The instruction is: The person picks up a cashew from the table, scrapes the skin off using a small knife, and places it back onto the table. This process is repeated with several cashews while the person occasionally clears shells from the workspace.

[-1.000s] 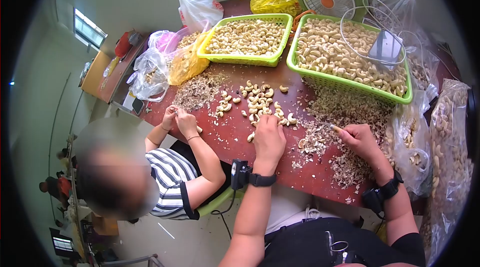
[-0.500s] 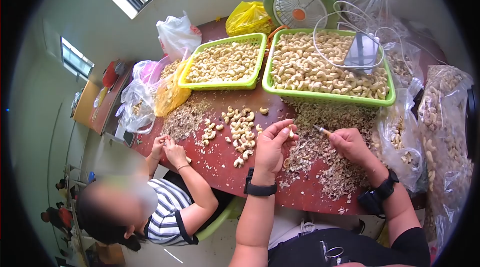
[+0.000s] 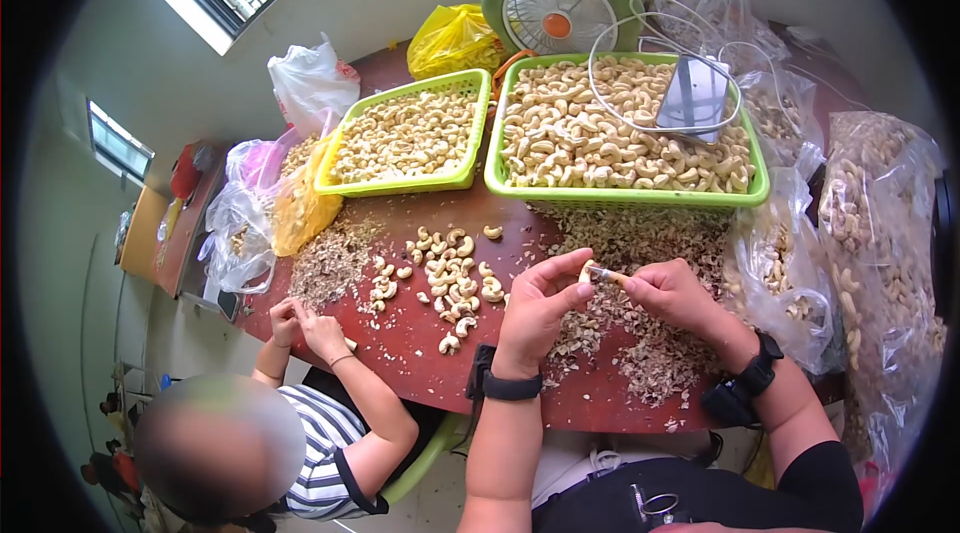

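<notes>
My left hand (image 3: 545,308) pinches a cashew (image 3: 587,271) between thumb and fingers, above the red table. From the right, my right hand (image 3: 675,295) grips a small knife (image 3: 610,276) with a light handle, its tip at the cashew. Beneath and around both hands lies a heap of peeled skin flakes (image 3: 655,353). A loose group of cashews (image 3: 452,278) lies left of my left hand. Behind the hands stands a green basket (image 3: 640,195) full of cashews, with a phone (image 3: 693,96) and a white cable on it.
A second basket (image 3: 400,185) of cashews stands left of the first. A green fan (image 3: 560,13) and a yellow bag (image 3: 455,41) are behind. Plastic bags of cashews (image 3: 785,268) line the right side. At the left, a co-worker's hands (image 3: 305,325) meet over the table edge.
My right hand has brought the knife left to the cashew in my left hand; before, they were apart. The whole view has shifted, with the table things now further left.
</notes>
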Tool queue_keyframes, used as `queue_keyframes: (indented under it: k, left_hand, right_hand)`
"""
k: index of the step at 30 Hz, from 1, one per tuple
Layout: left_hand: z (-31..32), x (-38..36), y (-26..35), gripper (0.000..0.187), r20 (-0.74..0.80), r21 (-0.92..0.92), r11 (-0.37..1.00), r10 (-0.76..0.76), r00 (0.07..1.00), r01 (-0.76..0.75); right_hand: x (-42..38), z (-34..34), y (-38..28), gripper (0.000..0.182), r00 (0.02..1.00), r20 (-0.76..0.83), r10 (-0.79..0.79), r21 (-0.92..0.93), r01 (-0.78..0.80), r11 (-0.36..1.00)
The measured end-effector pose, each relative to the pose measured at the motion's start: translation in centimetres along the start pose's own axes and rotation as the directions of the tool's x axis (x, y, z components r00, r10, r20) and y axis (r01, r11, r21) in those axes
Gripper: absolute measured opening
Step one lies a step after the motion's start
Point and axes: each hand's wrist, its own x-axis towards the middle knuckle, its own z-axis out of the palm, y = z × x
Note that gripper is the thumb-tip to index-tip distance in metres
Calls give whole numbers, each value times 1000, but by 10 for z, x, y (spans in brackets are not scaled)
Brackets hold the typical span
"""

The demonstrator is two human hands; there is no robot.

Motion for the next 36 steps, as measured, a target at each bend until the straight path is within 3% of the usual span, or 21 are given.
queue_keyframes:
  k: [12, 17, 23, 29, 36]
  left_hand:
    - [1, -2, -1, 33, 12, -8, 1000, 27, 1000, -27]
    - [1, -4, 0, 26, -50, 78, 995, -55, 997, 59]
    - [-1, -4, -1, 24, -91, 33, 990, -132, 987, 136]
    - [5, -5, -2, 31, -121, 15, 1000, 5, 993, -3]
    - [5, -4, -4, 32, -81, -19, 1000, 4, 997, -6]
  right_hand:
    - [0, 2, -1, 36, 1000, -1, -10, -126, 10, 992]
    - [0, 1, -2, 35, 999, -29, -23, -221, 16, 975]
    - [2, 2, 10, 34, 995, -95, -40, -155, 25, 988]
    - [0, 3, 3, 34, 998, -63, -10, -177, -1, 984]
    - [-1, 6, 2, 35, 998, -39, -58, -185, 50, 981]
